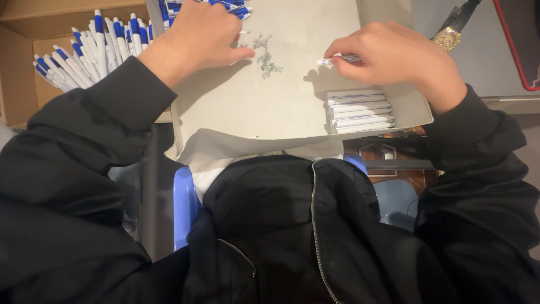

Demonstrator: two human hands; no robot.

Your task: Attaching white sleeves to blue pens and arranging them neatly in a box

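Black jacket sleeves (84, 186) nearest, I see right hand (394, 59) pinching a white pen barrel (337, 59), left hand (197, 39) loosely curled beside small springs (265, 56).

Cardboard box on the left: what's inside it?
The cardboard box holds a pile of white pens with blue ends. The left hand and sleeve cover its near right part, so what lies there cannot be seen.

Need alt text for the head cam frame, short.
Seen from above, a person in a black jacket holds a white pen barrel in the right hand over a grey cardboard tray, while the left hand rests by small metal springs. White barrels lie stacked at right; blue-and-white pens fill a box at left.
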